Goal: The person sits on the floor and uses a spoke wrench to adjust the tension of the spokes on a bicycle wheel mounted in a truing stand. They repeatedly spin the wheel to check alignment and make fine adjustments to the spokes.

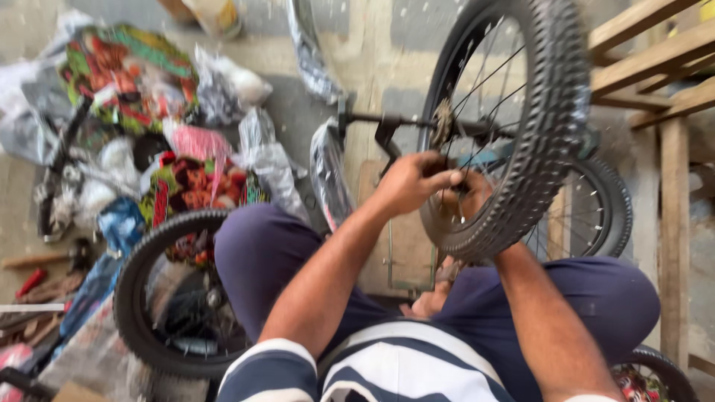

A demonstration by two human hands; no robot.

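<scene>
Seated on the floor, knees apart, with a knobby wheel [514,126] held upright between them, just in front of the chest. Left hand [410,182] curled closed around something small and dark at the wheel's near edge, by the spokes; what exactly, too blurred to tell. Right hand [471,195] reaching in from the other side, partly hidden behind the tyre [555,112], so grip unclear. Sprocket [445,123] visible at the hub, with a dark axle or frame bar [387,119] running left from it. Likely fairly light but awkward to steady; rubber tread grippy and slightly yielding, rim stiff, spokes thin and easily bent. Best held by tyre or rim, or by the axle ends, not by the spokes. A second wheel [160,298] lying flat by the left knee, a third [596,212] standing behind. Wrapped bundles [126,71] and plastic scattered on the floor; wooden frame [655,67] at right.
</scene>
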